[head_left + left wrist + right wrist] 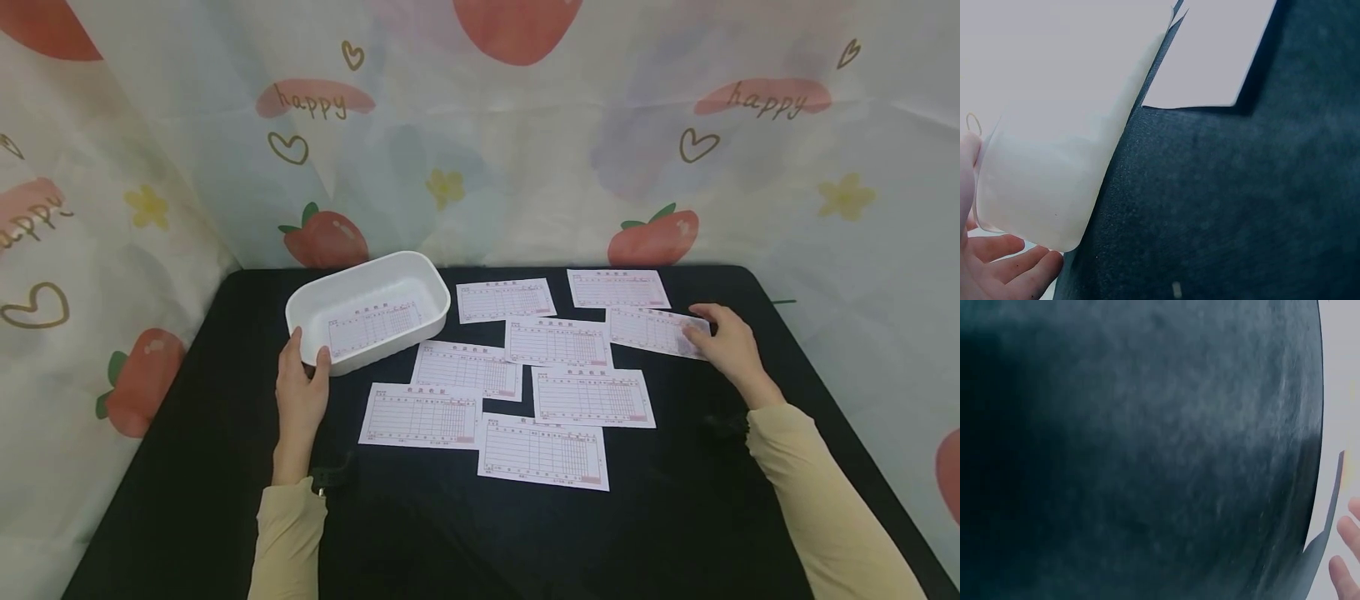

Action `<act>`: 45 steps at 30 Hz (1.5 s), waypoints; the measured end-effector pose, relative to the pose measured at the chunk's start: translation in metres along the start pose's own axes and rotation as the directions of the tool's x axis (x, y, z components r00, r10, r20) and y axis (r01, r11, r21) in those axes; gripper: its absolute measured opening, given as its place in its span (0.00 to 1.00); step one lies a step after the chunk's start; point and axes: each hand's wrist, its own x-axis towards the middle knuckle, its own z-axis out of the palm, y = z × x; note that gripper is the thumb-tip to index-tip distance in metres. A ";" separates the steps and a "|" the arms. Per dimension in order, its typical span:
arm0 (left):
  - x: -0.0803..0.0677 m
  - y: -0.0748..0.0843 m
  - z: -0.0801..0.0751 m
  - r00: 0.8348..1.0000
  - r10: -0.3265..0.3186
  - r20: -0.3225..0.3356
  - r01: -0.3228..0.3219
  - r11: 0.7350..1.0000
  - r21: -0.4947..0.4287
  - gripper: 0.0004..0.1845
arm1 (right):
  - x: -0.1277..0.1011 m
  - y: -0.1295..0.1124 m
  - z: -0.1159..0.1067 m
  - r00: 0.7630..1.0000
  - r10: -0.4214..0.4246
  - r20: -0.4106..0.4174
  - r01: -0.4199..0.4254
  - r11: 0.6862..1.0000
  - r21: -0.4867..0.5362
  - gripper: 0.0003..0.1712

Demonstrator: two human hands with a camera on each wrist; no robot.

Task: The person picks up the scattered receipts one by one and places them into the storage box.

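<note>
**Printed forms spread on a black table**

The backdrop cloth [525,167] across the top of the frame carries strawberries, hearts and the word "happy". The forms' red print is too small to read. Left of centre, the left hand [300,392] grips the near corner of a white plastic tub [360,287] with one form inside. At right, the right hand [727,342] lies with relaxed fingers on a form [648,327]. Seven more lie between them on the black table [187,467].

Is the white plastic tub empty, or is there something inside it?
Not empty. One pink printed form lies flat on the bottom of the white rectangular plastic tub; nothing else shows inside.
</note>
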 end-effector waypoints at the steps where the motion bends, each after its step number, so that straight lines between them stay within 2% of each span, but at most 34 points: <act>1: 0.000 0.000 0.000 1.000 0.000 0.000 0.000 1.000 0.000 0.34 | 0.000 0.001 0.000 1.000 0.002 0.007 -0.002 1.000 -0.002 0.27; 15: -0.001 0.001 0.000 1.000 0.002 -0.004 -0.002 1.000 0.001 0.33 | 0.004 0.012 0.006 0.992 0.014 0.126 -0.011 1.000 -0.025 0.35; 33: -0.001 0.002 0.000 1.000 -0.001 -0.008 0.001 1.000 0.003 0.33 | 0.000 0.010 0.007 0.992 0.031 0.123 -0.020 0.996 -0.086 0.36; 45: -0.001 0.002 0.000 1.000 0.013 -0.016 -0.013 1.000 -0.003 0.33 | -0.003 0.003 0.008 0.999 -0.018 0.029 0.021 0.994 -0.103 0.33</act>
